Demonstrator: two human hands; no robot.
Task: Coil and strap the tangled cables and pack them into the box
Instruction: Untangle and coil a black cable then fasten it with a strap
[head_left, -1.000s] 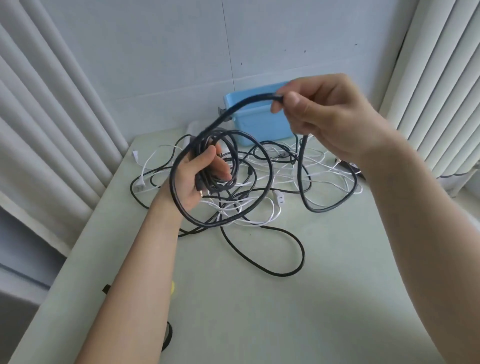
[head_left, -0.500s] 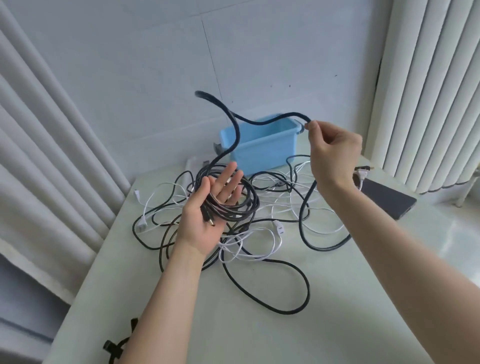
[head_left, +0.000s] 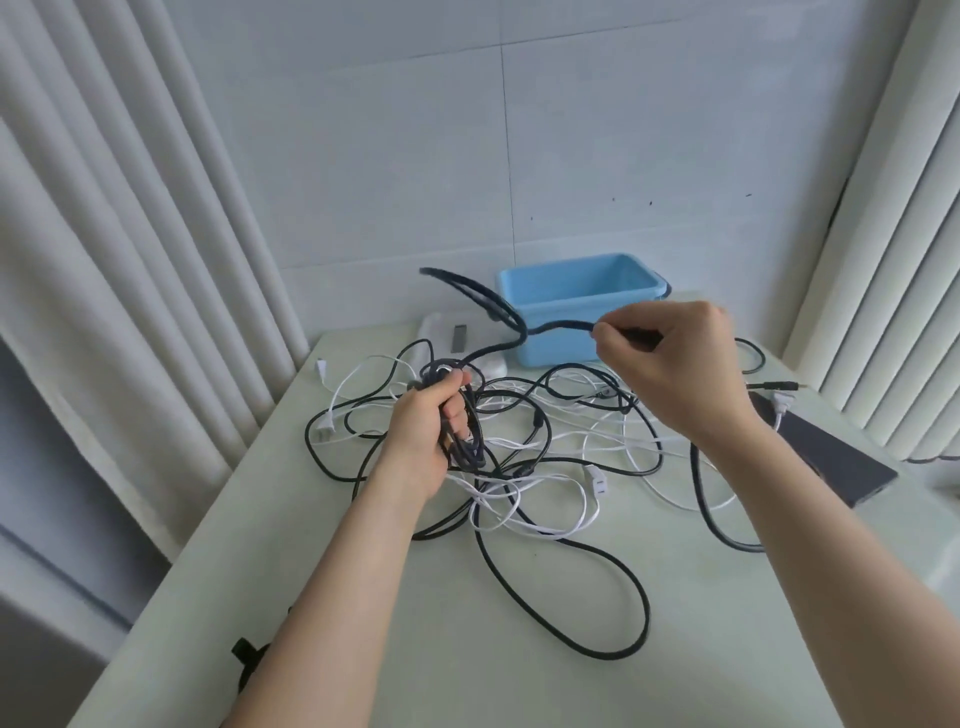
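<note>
Fingers (head_left: 441, 389) of my left hand (head_left: 418, 441) are wrapped round the coiled black cable (head_left: 467, 448). My right hand (head_left: 680, 364) is pinching its thick free length, which arcs past the smooth blue plastic box (head_left: 561, 348).

Beyond my right fingers (head_left: 623, 325) rises a pale grey wall (head_left: 623, 130) of smooth panels, its seams crossing above them. A white pleated curtain (head_left: 104, 260) hangs left of my left fingers (head_left: 448, 387); a second curtain (head_left: 893, 260) hangs right of my right ones. Below both spreads a pale green table (head_left: 467, 649), in soft, even daylight.
</note>
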